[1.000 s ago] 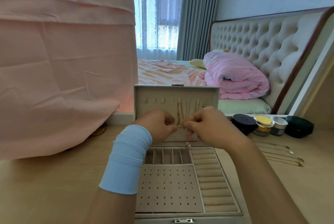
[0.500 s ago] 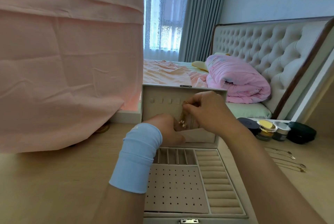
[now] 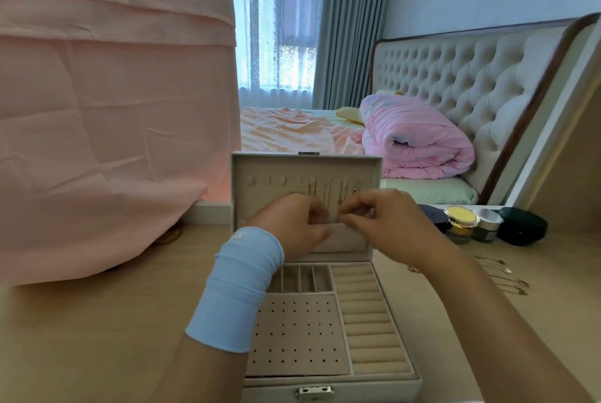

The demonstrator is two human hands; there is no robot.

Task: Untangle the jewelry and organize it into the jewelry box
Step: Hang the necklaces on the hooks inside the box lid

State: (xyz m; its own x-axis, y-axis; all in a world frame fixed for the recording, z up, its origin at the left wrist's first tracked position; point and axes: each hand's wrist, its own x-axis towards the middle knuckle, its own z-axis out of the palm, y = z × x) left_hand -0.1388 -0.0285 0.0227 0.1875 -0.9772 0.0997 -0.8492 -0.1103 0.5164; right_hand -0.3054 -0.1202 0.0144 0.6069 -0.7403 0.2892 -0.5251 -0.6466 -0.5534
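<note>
Subject of inspection: jewelry box (image 3: 266,391), standing open on the tabletop (image 3: 97,337), its lid (image 3: 270,197) upright at the rear edge.

Left grip (image 3: 289,223): raised in front of the lid's inner face, left of the box's centre line, fingers curled inward. The tips are blurred, so I cannot tell whether they hold anything. A light blue wristband (image 3: 237,289) covers the wrist above the box's left side.

Right grip (image 3: 390,223): level with the left one, right of the box's centre line. Thumb and forefinger are closed narrow, pinching the lower end of a fine chain (image 3: 340,197). The two sets of fingertips nearly meet at the middle of the lid.

The fine chain hangs from the hook row in the lid, directly above the right fingertips. Further hanging chains (image 3: 327,193) occupy hooks just beside it, toward the box's centre.

Box tray, below both wrists: narrow slots (image 3: 302,279) at the rear left, perforated panel (image 3: 292,331) at the front left, ring rolls (image 3: 370,321) along the right.

Loose necklaces (image 3: 500,276) lie on the tabletop right of the box, well apart from both grips. Right of the lid stand a yellow-lidded jar (image 3: 460,220), a silver-lidded jar (image 3: 487,223) and a dark case (image 3: 520,225). Pink cloth (image 3: 113,110) hangs left of the box.
</note>
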